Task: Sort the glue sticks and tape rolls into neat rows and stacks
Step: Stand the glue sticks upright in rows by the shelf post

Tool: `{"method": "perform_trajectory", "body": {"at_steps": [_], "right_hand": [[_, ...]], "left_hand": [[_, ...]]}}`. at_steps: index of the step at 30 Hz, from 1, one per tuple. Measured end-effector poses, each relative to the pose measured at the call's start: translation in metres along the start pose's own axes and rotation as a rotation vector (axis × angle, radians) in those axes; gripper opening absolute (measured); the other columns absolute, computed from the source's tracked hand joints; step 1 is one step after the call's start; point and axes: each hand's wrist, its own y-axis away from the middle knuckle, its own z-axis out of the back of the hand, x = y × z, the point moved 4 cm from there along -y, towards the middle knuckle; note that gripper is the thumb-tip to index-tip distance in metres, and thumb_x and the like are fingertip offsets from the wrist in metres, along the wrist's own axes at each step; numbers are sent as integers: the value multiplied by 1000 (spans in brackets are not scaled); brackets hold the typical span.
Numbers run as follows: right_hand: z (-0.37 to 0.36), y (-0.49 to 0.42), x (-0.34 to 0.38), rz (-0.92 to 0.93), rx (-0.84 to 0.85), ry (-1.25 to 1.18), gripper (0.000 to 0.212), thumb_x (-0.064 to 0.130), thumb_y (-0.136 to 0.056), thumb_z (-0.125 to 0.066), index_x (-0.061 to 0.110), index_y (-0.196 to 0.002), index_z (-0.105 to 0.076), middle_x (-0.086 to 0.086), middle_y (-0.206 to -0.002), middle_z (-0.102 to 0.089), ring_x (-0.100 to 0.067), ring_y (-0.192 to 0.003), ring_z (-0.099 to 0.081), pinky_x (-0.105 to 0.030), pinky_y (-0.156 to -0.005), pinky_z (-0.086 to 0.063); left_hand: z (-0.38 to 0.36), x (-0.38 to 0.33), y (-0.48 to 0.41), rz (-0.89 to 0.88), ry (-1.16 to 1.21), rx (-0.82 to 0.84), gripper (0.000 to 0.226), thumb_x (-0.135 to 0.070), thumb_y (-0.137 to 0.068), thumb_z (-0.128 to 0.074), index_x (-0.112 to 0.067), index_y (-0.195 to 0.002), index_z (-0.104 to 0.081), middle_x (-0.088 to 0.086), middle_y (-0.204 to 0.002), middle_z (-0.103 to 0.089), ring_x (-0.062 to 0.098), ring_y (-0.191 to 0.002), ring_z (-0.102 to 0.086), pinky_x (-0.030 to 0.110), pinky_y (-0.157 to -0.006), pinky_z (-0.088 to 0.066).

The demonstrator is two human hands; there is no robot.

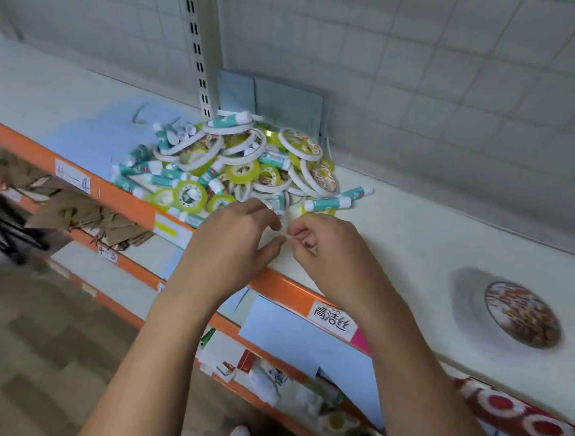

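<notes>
While glue sticks (328, 203) and tape rolls (190, 195) are heaped on the shelf (413, 247), nothing is gripped. So left hand (237, 238) is held loosely open, right hand (328, 251) curled.

A white shelf board (431, 234) runs across the view, edged in front by an orange rail (284, 291) carrying a handwritten label (332, 318) and, farther left, a second label (73, 177) — and a pale blue sheet (91, 136) lies on the board's left part. At the back a slotted metal upright (198, 44) stands against a grey tiled wall (459, 76), with grey-blue panels (287, 102) at its foot. Lower shelves hold crumpled brown paper (85, 214), a blue card (288, 333) and a red-and-white patterned roll (520, 418) — beneath them, a wood-patterned floor (33, 336).
</notes>
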Motion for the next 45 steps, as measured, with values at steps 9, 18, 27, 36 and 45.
{"method": "perform_trajectory", "body": {"at_steps": [9, 18, 27, 36, 45], "right_hand": [[-17, -20, -17, -182, -71, 2, 16, 17, -91, -59, 21, -103, -68, 6, -94, -67, -11, -89, -61, -37, -82, -52], [-6, -47, -34, -242, -188, 146, 23, 10, -90, -60, 18, -110, -66, -1, -115, -63, -22, -106, -54, -35, -91, -44], [-12, -64, -49, -296, -135, 310, 33, 23, -88, -65, 29, -121, -61, 2, -120, -56, -23, -112, -48, -39, -88, -42], [8, -40, -46, -238, -159, 99, 29, 25, -86, -67, 22, -114, -63, -3, -101, -53, -21, -87, -56, -38, -77, -47], [76, 38, -62, -348, -372, 145, 20, 16, -80, -65, 16, -99, -58, 1, -92, -53, -16, -81, -51, -32, -73, -45]], "left_hand": [[-25, 33, -46, -170, -93, 25, 43, -10, -79, -62, -21, -121, -63, -3, -122, -59, 28, -113, -48, 36, -87, -35], [-40, 40, -76, -257, -112, 41, 36, -29, -89, -58, -25, -125, -61, -7, -129, -54, 21, -122, -39, 33, -89, -28], [-33, 34, -91, -323, 191, 20, 26, -29, -92, -60, -19, -116, -63, 2, -100, -65, 25, -92, -61, 42, -77, -48], [-36, 12, -95, -320, 292, 51, 30, -30, -91, -59, -16, -117, -59, 1, -103, -56, 21, -93, -55, 37, -74, -47], [-35, -69, -87, -453, 387, 121, 23, -21, -84, -59, -20, -105, -49, -1, -89, -56, 19, -79, -49, 34, -62, -38]]}}
